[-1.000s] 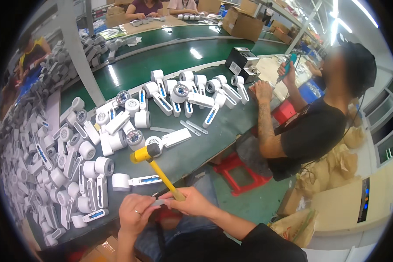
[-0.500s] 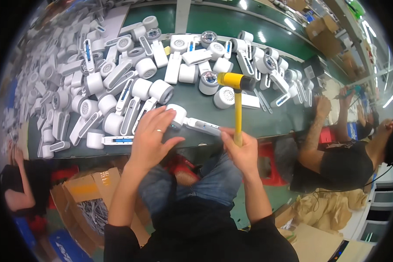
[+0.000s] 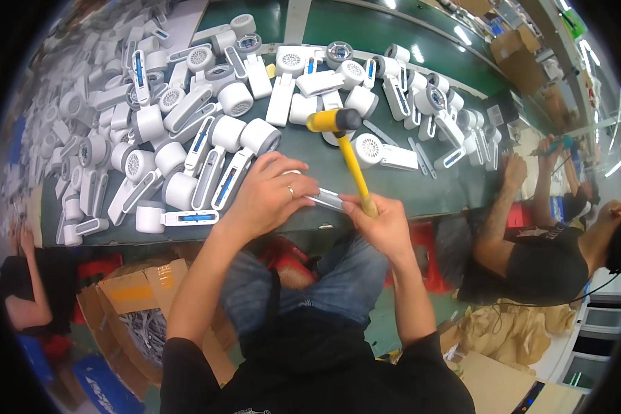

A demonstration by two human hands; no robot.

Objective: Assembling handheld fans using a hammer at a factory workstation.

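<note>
Where the counter (image 3: 443, 194) comes nearest me, I hold the yellow mallet (image 3: 355, 164); left of its grip lies the white device (image 3: 328, 199), long axis slanting from my left fingers (image 3: 298, 185), curled over it, to my right fingers (image 3: 358, 215), wrapped round the mallet; both touch the device.

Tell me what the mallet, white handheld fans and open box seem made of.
Mallet: smooth yellow head, probably plastic or rubber; handle possibly painted wood, paler end. Handheld fans: likely moulded plastic, smooth, satin white. Open box: apparently cardboard, matte brown, creased flaps.
</note>
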